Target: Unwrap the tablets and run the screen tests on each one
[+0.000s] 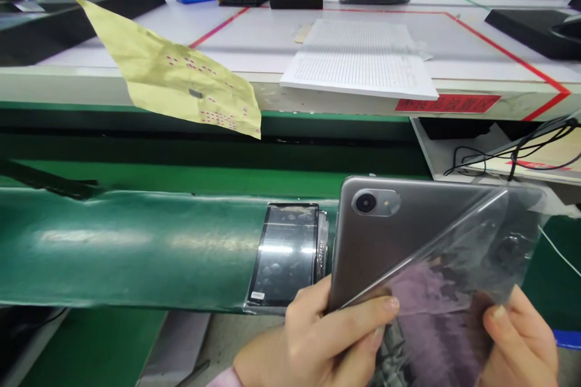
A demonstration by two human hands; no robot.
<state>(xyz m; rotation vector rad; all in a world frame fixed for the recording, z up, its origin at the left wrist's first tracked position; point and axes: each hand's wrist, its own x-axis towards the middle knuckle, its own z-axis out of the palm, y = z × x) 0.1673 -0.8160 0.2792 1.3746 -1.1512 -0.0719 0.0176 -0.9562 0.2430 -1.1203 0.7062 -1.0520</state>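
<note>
Left hand [313,338] grips the tablet [408,217] by its edge, above the green belt [136,248]; right hand [517,344] holds the clear film [458,242], partly peeled from the back. Risk: a slipping grip could drop the tablet; bare fingers could smudge the exposed back.

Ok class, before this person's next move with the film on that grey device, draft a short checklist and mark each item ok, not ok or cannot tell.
Left hand gripping the grey device: ok.
Right hand pinching the clear film: cannot tell, the grip is unclear.
Camera lens uncovered: ok.
Film off the device's lower back: not ok, it still overlies that part.
Black panel on the green belt apart from the device: cannot tell.
</note>
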